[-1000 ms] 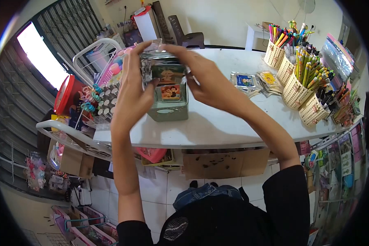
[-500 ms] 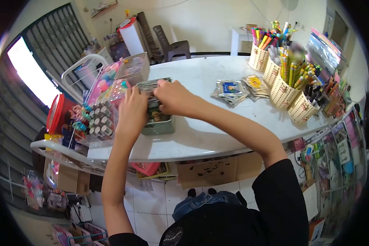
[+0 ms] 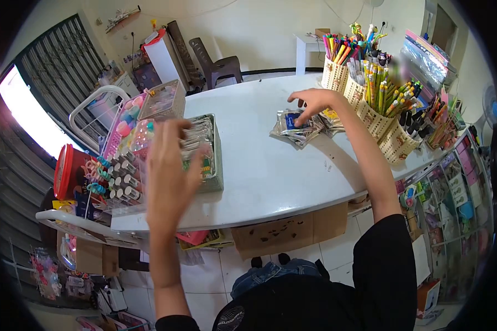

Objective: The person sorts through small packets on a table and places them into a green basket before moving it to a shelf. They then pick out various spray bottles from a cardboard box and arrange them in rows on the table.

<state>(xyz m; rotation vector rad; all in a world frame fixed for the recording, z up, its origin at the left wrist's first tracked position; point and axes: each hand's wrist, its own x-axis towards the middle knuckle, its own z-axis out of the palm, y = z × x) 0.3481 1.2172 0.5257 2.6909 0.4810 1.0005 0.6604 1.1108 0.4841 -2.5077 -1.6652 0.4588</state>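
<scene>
A single head-worn view, fisheye, is aimed forward and steeply down from above the near edge of the white rounded table (image 3: 270,165). The wearer's black-clad torso is caught at the bottom; the far edge, wall and doorway at top. Close range; no second view.

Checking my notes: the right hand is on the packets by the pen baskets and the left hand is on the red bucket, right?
Not quite. In the head view the left hand rests at the green box of packets, not the red bucket. The right hand is on the packets beside the pen baskets.
</scene>
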